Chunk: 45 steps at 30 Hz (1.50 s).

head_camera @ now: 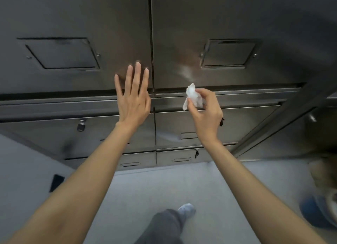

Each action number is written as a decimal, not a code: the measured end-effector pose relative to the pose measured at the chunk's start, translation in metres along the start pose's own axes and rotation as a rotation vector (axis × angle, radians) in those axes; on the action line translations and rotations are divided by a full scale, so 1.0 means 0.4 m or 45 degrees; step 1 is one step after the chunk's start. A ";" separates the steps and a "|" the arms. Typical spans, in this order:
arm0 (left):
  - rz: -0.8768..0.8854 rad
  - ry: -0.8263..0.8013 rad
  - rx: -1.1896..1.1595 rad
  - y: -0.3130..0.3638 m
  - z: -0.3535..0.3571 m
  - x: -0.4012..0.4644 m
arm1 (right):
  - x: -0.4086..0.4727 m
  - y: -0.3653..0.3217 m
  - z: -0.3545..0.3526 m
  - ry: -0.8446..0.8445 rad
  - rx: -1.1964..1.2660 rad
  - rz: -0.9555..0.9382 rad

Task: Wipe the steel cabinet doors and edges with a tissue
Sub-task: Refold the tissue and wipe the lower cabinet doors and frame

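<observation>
A wall of brushed steel cabinets fills the view above a pale grey floor (160, 185). Two large upper doors stand side by side, the left door (76, 21) and the right door (237, 15), split by one dark vertical seam; each carries one recessed rectangular handle, so two handles in all. Below a horizontal steel ledge (237, 96) run lower drawers, with two small locks visible, one on the left (81, 125) and one lower near the middle (196, 153).

The left hand (134, 99) is spread flat, its fingers straight and slightly apart, their tips at the bottom right corner of the left door, just beside the seam; whether they press the steel cannot be told. The right hand (206, 110) pinches one crumpled white tissue (193, 96) between thumb and curled fingers, holding it at the ledge under the right door. One trouser leg and one light shoe (187, 209) show on the floor.
</observation>
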<state>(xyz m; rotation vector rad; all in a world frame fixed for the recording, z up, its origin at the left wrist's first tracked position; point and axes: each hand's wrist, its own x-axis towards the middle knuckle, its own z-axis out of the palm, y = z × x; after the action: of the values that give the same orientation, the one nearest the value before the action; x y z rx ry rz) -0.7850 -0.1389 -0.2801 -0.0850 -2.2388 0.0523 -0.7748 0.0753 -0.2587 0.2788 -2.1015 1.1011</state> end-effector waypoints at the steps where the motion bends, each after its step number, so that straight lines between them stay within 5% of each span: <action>1: 0.047 0.035 0.040 -0.022 0.014 0.000 | -0.008 0.003 0.022 -0.009 -0.024 -0.034; 7: 0.321 0.251 0.255 -0.114 0.088 0.026 | -0.017 0.014 0.145 0.007 -0.044 -0.318; 14: 0.382 0.361 0.287 -0.111 0.109 0.019 | -0.047 0.027 0.224 0.110 -0.173 -0.407; 20: 0.368 0.385 0.283 -0.110 0.117 0.017 | -0.114 0.006 0.222 -0.080 -0.365 -0.383; 25: 0.369 0.390 0.287 -0.111 0.119 0.015 | -0.098 0.002 0.209 -0.342 -0.450 -0.602; 32: 0.363 0.385 0.270 -0.108 0.119 0.015 | -0.092 0.008 0.168 -0.275 -0.484 -0.283; 37: 0.359 0.364 0.264 -0.111 0.114 0.015 | -0.072 0.029 0.129 -0.412 -0.624 -0.474; 42: 0.368 0.377 0.267 -0.110 0.115 0.020 | -0.058 0.048 0.102 -0.254 -0.630 -0.134; 45: 0.372 0.372 0.276 -0.112 0.112 0.021 | -0.114 -0.059 0.185 -0.489 -0.573 -0.346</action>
<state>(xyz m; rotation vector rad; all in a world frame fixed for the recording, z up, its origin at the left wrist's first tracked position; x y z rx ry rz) -0.8272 -0.1831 -0.2982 -0.2831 -1.9020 0.4142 -0.7687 -0.0030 -0.3026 0.5686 -2.4855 0.4183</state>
